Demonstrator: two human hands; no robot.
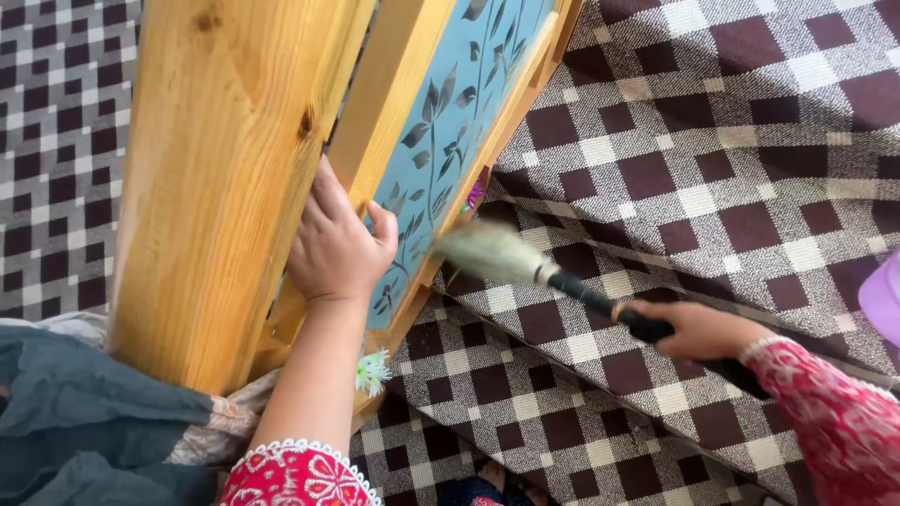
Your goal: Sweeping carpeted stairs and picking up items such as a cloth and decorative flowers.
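My left hand point(335, 245) grips the edge of a tilted wooden frame point(225, 178), its fingers wrapped around an inner wooden bar. The frame holds a light blue panel point(448, 122) painted with dark leaves. My right hand point(689, 330) is shut on the black handle of a small broom point(525, 264). The broom's pale bristles are blurred and lie against the lower edge of the frame, just right of my left hand. Both my sleeves are red with a white pattern.
A brown-and-white checked carpet point(712, 169) covers the floor and is folded up in a ridge beneath the broom. Dark grey cloth point(84, 431) lies at the lower left. A purple object point(883, 298) shows at the right edge.
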